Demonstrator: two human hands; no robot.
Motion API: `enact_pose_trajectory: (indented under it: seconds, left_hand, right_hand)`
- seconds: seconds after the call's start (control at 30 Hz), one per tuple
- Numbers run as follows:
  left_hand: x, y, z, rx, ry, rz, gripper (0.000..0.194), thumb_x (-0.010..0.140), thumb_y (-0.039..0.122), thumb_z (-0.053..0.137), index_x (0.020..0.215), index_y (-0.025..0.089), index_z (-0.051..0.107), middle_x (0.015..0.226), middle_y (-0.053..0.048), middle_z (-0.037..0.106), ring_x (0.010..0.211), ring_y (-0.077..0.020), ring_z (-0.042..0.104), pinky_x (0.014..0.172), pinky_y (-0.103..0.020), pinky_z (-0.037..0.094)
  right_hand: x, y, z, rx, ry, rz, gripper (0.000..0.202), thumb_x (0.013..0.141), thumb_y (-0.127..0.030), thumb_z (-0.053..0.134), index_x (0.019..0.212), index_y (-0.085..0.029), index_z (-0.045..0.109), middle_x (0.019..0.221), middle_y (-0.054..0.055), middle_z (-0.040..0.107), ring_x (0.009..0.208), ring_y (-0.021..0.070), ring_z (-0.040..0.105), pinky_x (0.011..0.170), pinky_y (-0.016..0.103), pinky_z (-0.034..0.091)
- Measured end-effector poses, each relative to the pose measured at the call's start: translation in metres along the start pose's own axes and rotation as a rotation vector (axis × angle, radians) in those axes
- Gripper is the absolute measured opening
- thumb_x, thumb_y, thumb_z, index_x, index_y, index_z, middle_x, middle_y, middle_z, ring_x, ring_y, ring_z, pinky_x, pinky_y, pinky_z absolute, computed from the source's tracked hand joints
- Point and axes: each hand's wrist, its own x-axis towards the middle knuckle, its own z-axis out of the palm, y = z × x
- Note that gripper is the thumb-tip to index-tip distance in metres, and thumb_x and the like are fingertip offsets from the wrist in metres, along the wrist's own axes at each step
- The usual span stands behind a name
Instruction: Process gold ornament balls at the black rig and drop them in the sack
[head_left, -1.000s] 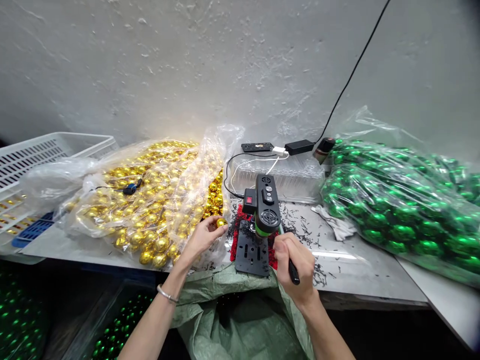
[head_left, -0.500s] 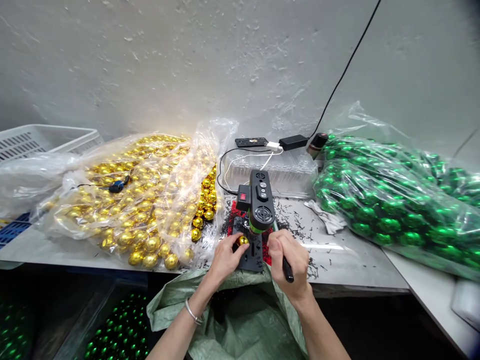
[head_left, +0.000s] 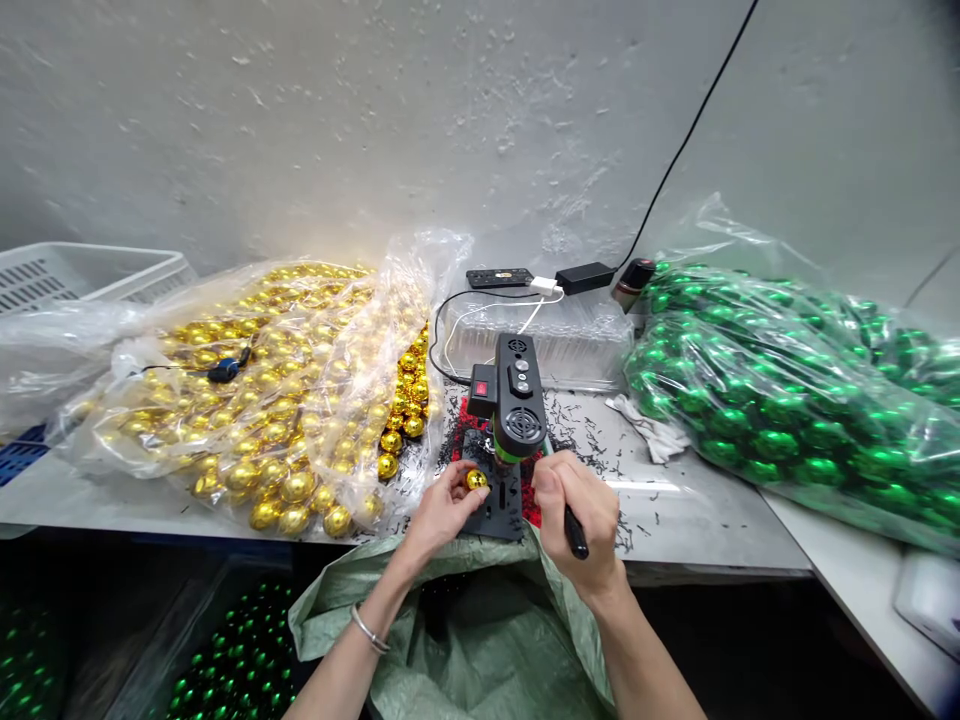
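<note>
Between the thumb and fingers of my left hand point(head_left: 444, 508) is a shiny gold ball point(head_left: 475, 480), held just left of and below the head of a small black machine point(head_left: 519, 395). The machine has a red switch, round vents and a green ring at its lower end, and stands on a slotted black base plate point(head_left: 491, 522). My right hand point(head_left: 579, 515) is wrapped round a black-tipped handle point(head_left: 576, 535) at the machine's right side. Red material point(head_left: 530, 490) with black scraps lies around the base.
Clear plastic bags of gold balls point(head_left: 262, 400) lie left, and a bag of green balls point(head_left: 780, 420) lies right. Behind the machine are a clear plastic tray point(head_left: 592, 345) and a black power adapter point(head_left: 585, 278). A white glove point(head_left: 651, 428) lies right. An open green sack point(head_left: 495, 640) hangs below the table edge.
My left hand has drawn the gold ball slightly left, away from beneath the machine's head. My right hand keeps its hold on the handle. The whole view has shifted a little.
</note>
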Motion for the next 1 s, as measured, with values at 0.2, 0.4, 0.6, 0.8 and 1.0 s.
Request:
enact_pose_trajectory:
  seconds: [0.2,0.4,0.6,0.8,1.0]
  left_hand:
    - [0.001,0.002,0.005,0.503,0.106,0.195,0.034,0.081,0.033,0.067,0.111,0.018,0.061,0.096,-0.007,0.072,0.083,-0.0213,0.066,0.079,-0.034,0.052]
    - [0.005,-0.005,0.010,0.624,0.112,0.365,0.031,0.082,0.029,0.069,0.111,0.020,0.065,0.106,-0.010,0.072,0.096,-0.0247,0.066,0.088,-0.039,0.051]
    - [0.011,-0.014,0.013,0.642,0.142,0.412,0.033,0.080,0.035,0.073,0.110,0.020,0.069,0.107,-0.011,0.071,0.100,-0.0272,0.064,0.092,-0.045,0.048]
    - [0.014,-0.017,0.012,0.589,0.143,0.402,0.036,0.078,0.039,0.075,0.109,0.022,0.073,0.108,-0.011,0.071,0.102,-0.0271,0.062,0.095,-0.046,0.046]
    - [0.014,-0.020,0.012,0.563,0.153,0.395,0.036,0.077,0.040,0.076,0.109,0.023,0.073,0.108,-0.010,0.071,0.103,-0.0268,0.061,0.096,-0.045,0.045]
  right_hand:
    - [0.004,-0.002,-0.002,-0.004,0.003,0.007,0.026,0.090,-0.002,0.043,0.073,-0.021,0.042,0.066,-0.001,0.048,0.060,0.0110,0.047,0.056,0.026,0.036]
    - [-0.001,-0.001,0.000,-0.027,0.002,-0.007,0.025,0.090,-0.002,0.042,0.074,-0.021,0.043,0.067,0.000,0.049,0.061,0.0119,0.047,0.057,0.027,0.036]
    - [-0.004,0.000,0.000,-0.032,-0.004,-0.011,0.023,0.090,-0.003,0.042,0.075,-0.021,0.044,0.067,0.000,0.050,0.062,0.0125,0.049,0.057,0.026,0.038]
    - [-0.023,0.006,0.008,-0.005,0.009,0.000,0.021,0.089,-0.004,0.044,0.076,-0.020,0.047,0.068,0.001,0.051,0.065,0.0135,0.051,0.058,0.026,0.040]
    - [-0.054,0.024,0.031,-0.019,0.093,-0.093,0.018,0.091,-0.009,0.042,0.077,-0.020,0.047,0.072,0.003,0.052,0.064,0.0144,0.047,0.058,0.028,0.042]
